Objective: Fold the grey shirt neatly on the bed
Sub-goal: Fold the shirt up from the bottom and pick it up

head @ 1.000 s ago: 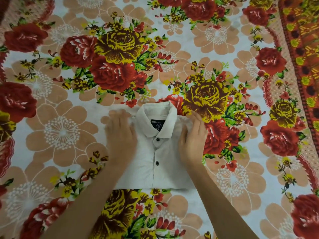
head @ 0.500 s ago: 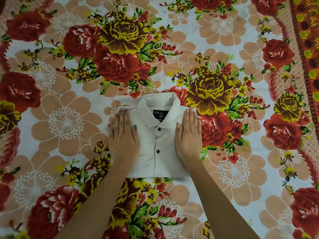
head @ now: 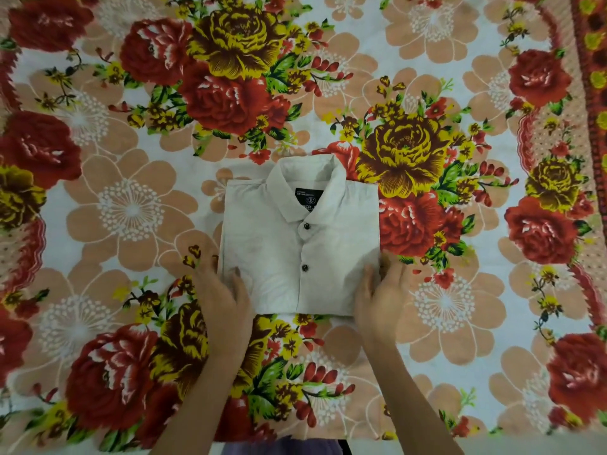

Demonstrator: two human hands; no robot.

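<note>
At the near left corner of the grey shirt [head: 300,238] the left hand [head: 220,292] rests, grip released, thumb on the cloth; the right hand [head: 382,290] mirrors it at the near right corner. Folded collar-up, the shirt lies on the bed [head: 131,208]; light, even inward nudges should square its edges.

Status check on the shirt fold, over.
Left hand, right hand flank lower corners, thumbs on top. Grey shirt folded, collar showing, flat on bed. Nothing blocking.
</note>
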